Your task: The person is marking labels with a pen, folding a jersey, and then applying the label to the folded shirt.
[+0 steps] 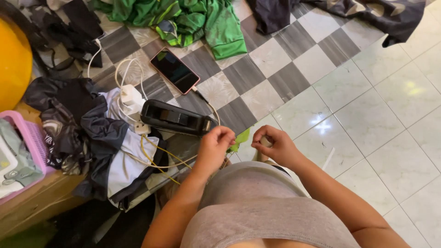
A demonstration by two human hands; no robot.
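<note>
My left hand [216,146] and my right hand [274,146] are held close together above my lap, both with fingers pinched. Between them shows a small yellow-green piece [240,138] of something thin, pinched at my left fingertips. My right hand's fingers curl round a small pale object that I cannot make out. Just beyond my left hand a black oblong device [177,118] lies on the floor. Thin yellow cords [158,158] run from under it toward my left wrist.
A phone [175,70] with a charging cable lies on the checkered floor, beside a white plug adapter [131,97]. Dark clothes [87,133] are heaped at left, green garments [193,20] at the top. A pink basket [28,138] and a yellow round thing [11,62] stand far left.
</note>
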